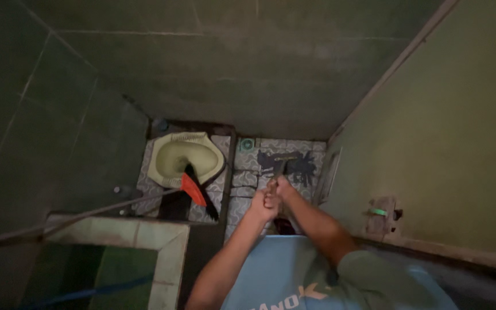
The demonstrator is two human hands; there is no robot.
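Seen from above in a dim tiled washroom: nearest the camera, a tiled water tank (167, 241) at lower left holds dark green water, a blue hose (87, 294) trailing across it. The person's left hand (261, 208) and right hand (281, 188) meet in front of the body, both fingers curled closed around a small dark object (281, 167); what it is cannot be told in the gloom. It sits above the patterned floor tiles (242, 179), pointing away from the body. Just left, a red-headed broom (193, 189) rests its bristles at the rim of the pale green squat toilet (183, 158), its long handle running down-left toward the tank. The toilet bowl itself looks bare.
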